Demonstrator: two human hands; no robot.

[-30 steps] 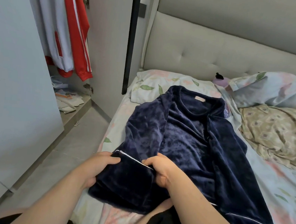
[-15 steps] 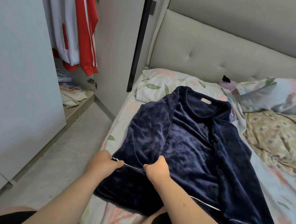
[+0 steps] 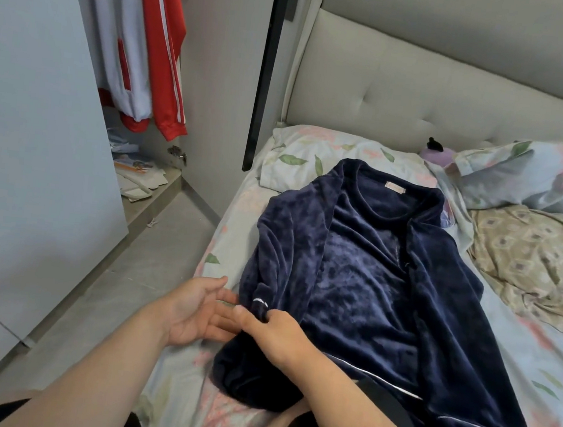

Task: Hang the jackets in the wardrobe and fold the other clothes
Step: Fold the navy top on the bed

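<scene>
Navy-blue plush velvet top [image 3: 362, 290] lies face-up on the floral cotton bedsheet [image 3: 187, 393], its round neck toward the padded grey headboard [image 3: 404, 98] and its front panels spread open, showing a fuzzy, slightly paler lining. The pile is crushed and glossy, and thin white piping edges the hem and cuffs. A small pink woven label [image 3: 395, 187] sits inside the neckline. One sleeve is folded down along the bed's near side. The right hand [image 3: 278, 337] pinches its bunched cuff [image 3: 259, 302] between thumb and curled fingers. The left hand [image 3: 195, 311] lies just beside it, palm up, fingers loosely straight and holding nothing. A leaf-print pillow [image 3: 313, 158] lies under the collar, and a rumpled beige patterned quilt [image 3: 537, 258] is alongside. A red-and-white track jacket [image 3: 145, 45] hangs in the open wardrobe behind a smooth pale door [image 3: 33, 137].
</scene>
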